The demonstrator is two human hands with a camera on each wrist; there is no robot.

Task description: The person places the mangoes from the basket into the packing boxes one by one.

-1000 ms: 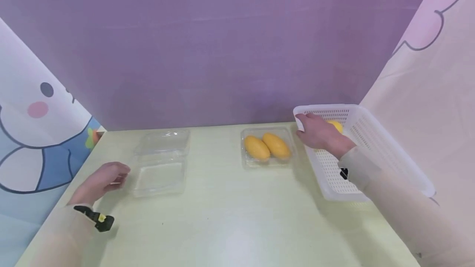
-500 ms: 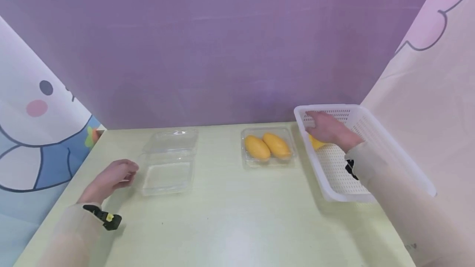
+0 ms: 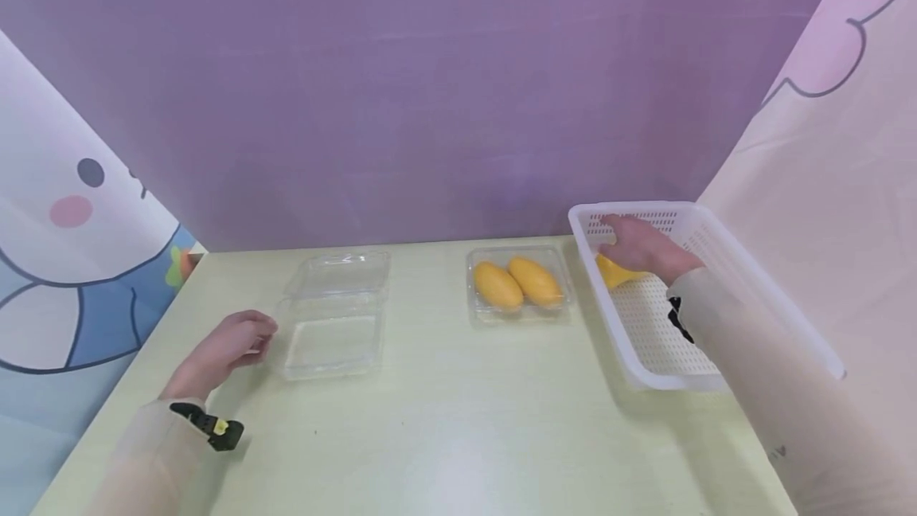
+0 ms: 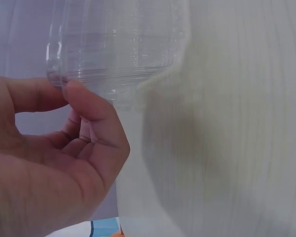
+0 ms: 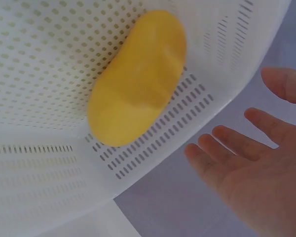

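Right wrist view, right hand [image 5: 261, 175]: fingers spread apart, nothing gripped.
Loose mango [image 5: 138, 79]: seen up and left of that hand, a gap between, inside the basket [image 3: 645, 325]; long axis slanted from upper centre to lower left.
Nearer hand: the right, over the basket, right of the head frame.
Clear box [image 4: 118, 44]: edge pinched by the left hand [image 4: 59, 163], left of that frame.

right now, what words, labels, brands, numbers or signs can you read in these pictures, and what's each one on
None that can be read.
Too small to make out: a small dark mark on the right sleeve; I cannot tell whether it is lettering.
No readable text shows on the open clear box, the white basket, the yellow fruit in it or the left wristband.
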